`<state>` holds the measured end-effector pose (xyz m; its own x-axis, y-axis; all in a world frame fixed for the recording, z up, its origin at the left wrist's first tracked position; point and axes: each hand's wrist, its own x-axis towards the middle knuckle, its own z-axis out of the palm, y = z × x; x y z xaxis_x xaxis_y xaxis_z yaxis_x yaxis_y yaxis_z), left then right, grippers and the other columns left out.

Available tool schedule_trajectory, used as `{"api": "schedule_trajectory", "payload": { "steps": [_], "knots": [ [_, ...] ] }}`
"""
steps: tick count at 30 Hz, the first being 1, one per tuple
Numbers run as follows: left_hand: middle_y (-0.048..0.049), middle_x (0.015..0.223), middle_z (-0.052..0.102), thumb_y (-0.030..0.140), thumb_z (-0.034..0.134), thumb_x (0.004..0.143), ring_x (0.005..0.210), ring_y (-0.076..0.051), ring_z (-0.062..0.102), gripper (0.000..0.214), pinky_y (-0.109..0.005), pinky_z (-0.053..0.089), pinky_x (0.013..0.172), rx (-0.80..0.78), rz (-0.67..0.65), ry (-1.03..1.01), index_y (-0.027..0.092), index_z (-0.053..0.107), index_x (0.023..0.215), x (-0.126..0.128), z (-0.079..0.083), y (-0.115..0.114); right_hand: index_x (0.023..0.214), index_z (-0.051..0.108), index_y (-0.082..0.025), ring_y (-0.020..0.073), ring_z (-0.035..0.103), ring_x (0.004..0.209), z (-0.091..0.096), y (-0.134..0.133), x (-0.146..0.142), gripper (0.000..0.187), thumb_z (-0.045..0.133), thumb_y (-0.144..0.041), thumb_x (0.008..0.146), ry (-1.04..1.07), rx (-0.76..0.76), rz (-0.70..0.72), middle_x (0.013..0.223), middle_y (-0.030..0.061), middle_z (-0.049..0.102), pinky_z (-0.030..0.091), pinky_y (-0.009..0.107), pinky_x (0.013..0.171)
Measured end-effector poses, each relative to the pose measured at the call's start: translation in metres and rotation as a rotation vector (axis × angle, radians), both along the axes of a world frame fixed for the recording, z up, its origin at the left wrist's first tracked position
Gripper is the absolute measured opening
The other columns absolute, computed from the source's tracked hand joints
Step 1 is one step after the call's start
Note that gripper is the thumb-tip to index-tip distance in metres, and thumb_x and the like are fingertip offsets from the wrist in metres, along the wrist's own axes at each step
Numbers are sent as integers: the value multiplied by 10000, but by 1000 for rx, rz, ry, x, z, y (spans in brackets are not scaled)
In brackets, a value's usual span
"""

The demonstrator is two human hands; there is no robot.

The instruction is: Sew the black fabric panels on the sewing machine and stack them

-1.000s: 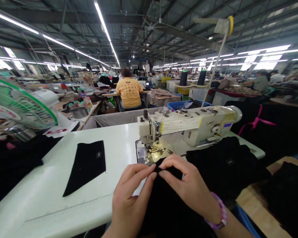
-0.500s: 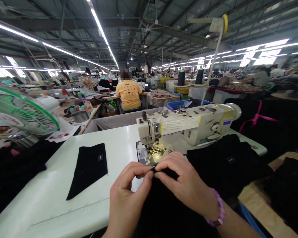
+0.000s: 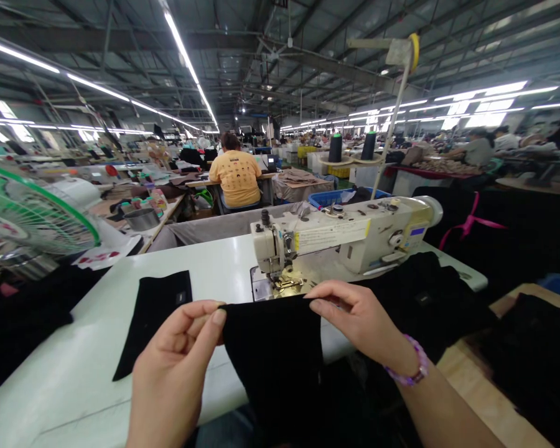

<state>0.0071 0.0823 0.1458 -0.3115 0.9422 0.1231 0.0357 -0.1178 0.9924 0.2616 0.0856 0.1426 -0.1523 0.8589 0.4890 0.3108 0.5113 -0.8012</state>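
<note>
A black fabric piece [image 3: 275,348] hangs between my hands, its top edge stretched straight. My left hand [image 3: 177,361] pinches the top left corner between thumb and fingers. At the top right corner, my right hand [image 3: 359,317] has a similar pinch; a purple beaded bracelet [image 3: 413,364] circles that wrist. Just beyond the fabric stands a white sewing machine [image 3: 340,233], its needle area [image 3: 282,283] above the cloth's top edge in view. Another black fabric piece [image 3: 154,317] with a small label lies flat on the table, partly behind my left hand.
The pale sewing table [image 3: 214,258] spans the front. Black cloth [image 3: 415,286] is heaped right of the machine. A green-rimmed fan [image 3: 37,211] stands at left. Thread cones [image 3: 335,149] sit on a stand behind. A person in a yellow shirt [image 3: 236,177] sits ahead, facing away.
My hands, formerly together near the needle area, have moved apart, the left one going left. The black fabric's edge is now spread between them. The view has shifted slightly.
</note>
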Motion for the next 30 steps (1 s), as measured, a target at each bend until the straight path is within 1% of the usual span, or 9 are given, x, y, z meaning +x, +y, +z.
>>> {"api": "schedule_trajectory", "payload": {
  "steps": [4, 8, 10, 13, 16, 19, 22, 25, 30],
  "knots": [
    [-10, 708, 713, 613, 788, 642, 634, -161, 643, 465, -242, 545, 604, 49, 61, 134, 210, 693, 855, -5, -4, -3, 1017, 737, -255, 122, 731, 894, -6, -4, -12, 145, 667, -181, 914, 83, 102, -114, 967, -27, 770, 559, 193, 831],
    [-45, 1063, 743, 499, 689, 807, 892, -238, 688, 363, -358, 573, 817, 275, 170, 667, 266, 724, 1083, -1, 6, -11, 1145, 625, -234, 130, 742, 935, -16, -5, -22, 235, 650, -147, 927, 28, 256, -220, 1041, 3, 749, 562, 210, 867],
    [-36, 1248, 694, 400, 637, 888, 1043, -233, 669, 342, -345, 557, 888, 432, 66, 832, 299, 683, 1212, 7, 13, -13, 1140, 585, -225, 140, 740, 932, -20, -5, -26, 213, 630, -147, 947, -62, 340, -221, 1036, 16, 738, 562, 235, 874],
    [-22, 1201, 717, 273, 575, 946, 1047, -181, 682, 236, -281, 549, 901, 570, -266, 870, 287, 710, 1138, 22, 19, -9, 1095, 570, -209, 164, 723, 907, -23, -4, -30, 124, 592, -171, 980, -209, 467, -204, 987, 35, 726, 564, 279, 861],
    [-12, 993, 742, 184, 561, 937, 909, -143, 698, 188, -237, 550, 817, 536, -493, 837, 248, 728, 993, 34, 22, 3, 1045, 567, -202, 183, 705, 869, -22, -4, -30, 45, 541, -199, 1009, -293, 541, -172, 935, 54, 716, 568, 299, 804],
    [-9, 857, 702, 153, 564, 914, 823, -148, 668, 156, -251, 530, 737, 449, -571, 868, 218, 704, 888, 41, 23, 15, 1017, 581, -209, 193, 702, 842, -22, -2, -28, 64, 519, -223, 1019, -320, 538, -144, 900, 57, 712, 563, 312, 776],
    [-5, 789, 653, 144, 555, 891, 767, -161, 624, 140, -281, 490, 692, 382, -594, 965, 201, 637, 793, 43, 26, 21, 1072, 603, -213, 199, 713, 904, -22, 0, -26, 95, 558, -243, 993, -226, 386, -93, 978, 63, 724, 556, 324, 838],
    [4, 763, 611, 149, 539, 878, 721, -158, 585, 134, -288, 447, 648, 376, -580, 1017, 202, 561, 757, 42, 33, 22, 1183, 595, -217, 189, 707, 942, -24, 2, -25, 245, 616, -299, 953, -28, 5, 48, 1030, 40, 719, 538, 296, 853],
    [-10, 833, 615, 218, 482, 930, 777, -179, 588, 109, -311, 444, 691, 469, -507, 1136, 211, 553, 848, 33, 44, 27, 812, 626, -166, 124, 521, 674, -42, 0, -26, 385, 608, -535, 919, 71, -499, 299, 719, -23, 568, 412, 223, 599]
  ]
}}
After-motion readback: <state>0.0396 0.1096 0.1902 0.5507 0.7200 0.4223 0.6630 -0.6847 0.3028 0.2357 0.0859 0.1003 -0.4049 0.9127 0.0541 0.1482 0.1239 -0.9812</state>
